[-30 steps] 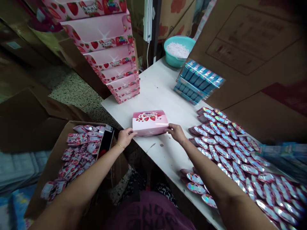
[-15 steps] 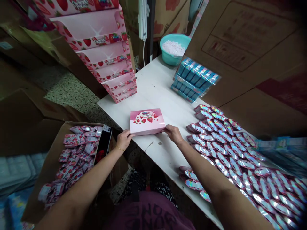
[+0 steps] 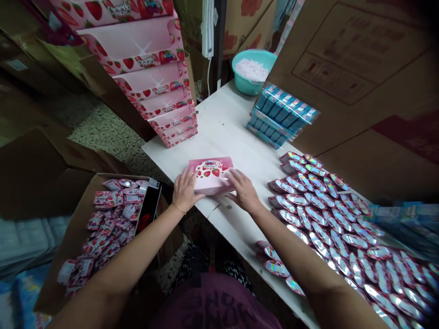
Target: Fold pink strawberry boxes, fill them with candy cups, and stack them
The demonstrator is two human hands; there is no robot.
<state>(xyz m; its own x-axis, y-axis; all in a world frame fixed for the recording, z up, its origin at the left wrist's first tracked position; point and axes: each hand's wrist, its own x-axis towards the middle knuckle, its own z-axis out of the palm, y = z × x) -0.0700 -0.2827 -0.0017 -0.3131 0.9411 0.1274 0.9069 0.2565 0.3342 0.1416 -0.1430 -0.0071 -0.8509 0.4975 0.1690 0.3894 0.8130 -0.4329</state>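
A pink cardboard box (image 3: 211, 181) printed with strawberries lies at the front edge of the white table, its lid down. My left hand (image 3: 185, 189) grips its left end, fingers over the side and thumb along the front edge. At the right end, my right hand (image 3: 243, 189) has its fingers on the top and side, with the thumb low by the front corner; these fingers are slightly blurred. Beyond the box rises a tall stack of open strawberry-print display boxes (image 3: 164, 87).
Many small shiny-topped packs (image 3: 320, 214) stand in rows on the right of the white table (image 3: 222, 132). Blue packs (image 3: 279, 116) and a turquoise basin (image 3: 250, 87) sit farther back. At lower left, a carton (image 3: 73, 228) holds pink packs. A large carton (image 3: 343, 82) leans behind.
Both hands have moved from the box's front corners up onto its two ends, with fingers now over the sides. The box has stayed nearly in place.
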